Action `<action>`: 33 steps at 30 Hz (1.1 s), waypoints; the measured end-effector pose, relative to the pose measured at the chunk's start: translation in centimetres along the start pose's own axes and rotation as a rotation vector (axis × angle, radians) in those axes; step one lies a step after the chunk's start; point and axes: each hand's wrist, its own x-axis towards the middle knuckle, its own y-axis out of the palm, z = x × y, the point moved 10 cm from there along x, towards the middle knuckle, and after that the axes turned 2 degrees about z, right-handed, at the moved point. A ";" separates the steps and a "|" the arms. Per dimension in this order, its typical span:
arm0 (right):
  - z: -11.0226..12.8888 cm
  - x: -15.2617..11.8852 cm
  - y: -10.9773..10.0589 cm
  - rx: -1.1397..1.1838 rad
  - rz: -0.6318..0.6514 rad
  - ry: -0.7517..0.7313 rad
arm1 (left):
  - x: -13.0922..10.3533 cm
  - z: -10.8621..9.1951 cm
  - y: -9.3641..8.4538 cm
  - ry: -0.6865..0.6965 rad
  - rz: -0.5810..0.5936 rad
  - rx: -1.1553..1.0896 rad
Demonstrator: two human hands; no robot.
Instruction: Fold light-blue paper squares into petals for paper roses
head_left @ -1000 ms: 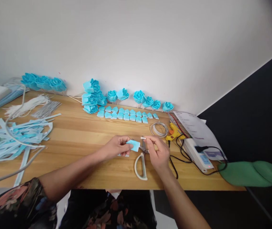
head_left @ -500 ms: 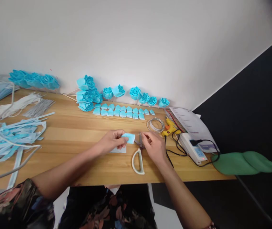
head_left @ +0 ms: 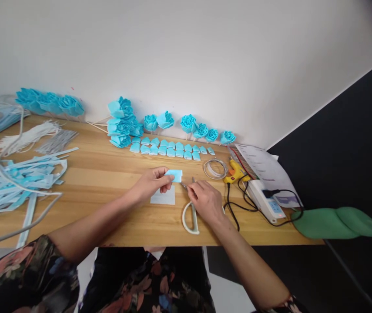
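My left hand [head_left: 157, 179] pinches a small light-blue piece of fabric [head_left: 175, 175] between thumb and fingers, above the table. Just to its right, my right hand [head_left: 204, 198] is closed around white-handled scissors [head_left: 186, 221], near the blades. The handle loop hangs toward the table's front edge, and a metal tip pokes out close to the blue piece. Most of the blades is hidden by my fingers. Under and beside my left hand, a pale rectangular sheet [head_left: 163, 196] lies flat on the wood.
Blue fabric roses [head_left: 122, 124] line the wall, with rows of folded blue petals [head_left: 170, 152] before them. To the right are a wire coil [head_left: 215, 168], a yellow glue gun [head_left: 236, 170] and a power strip [head_left: 266, 202]. Blue strips [head_left: 12, 182] pile up at left.
The blue piece and my left hand have moved slightly up, uncovering more of the pale sheet. My right hand has turned, and the scissors' tip no longer overlaps the piece.
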 end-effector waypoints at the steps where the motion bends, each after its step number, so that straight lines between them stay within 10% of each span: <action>1: 0.1 -0.1 0.0 0.000 0.006 -0.011 | 0.0 0.0 0.0 -0.001 0.003 -0.001; 26: -3.6 -0.2 1.7 0.494 0.066 0.296 | 0.0 -0.2 0.1 -0.029 0.004 0.011; 33: -4.5 -0.6 0.1 0.763 -0.082 0.407 | 0.0 0.4 0.2 -0.042 0.009 -0.004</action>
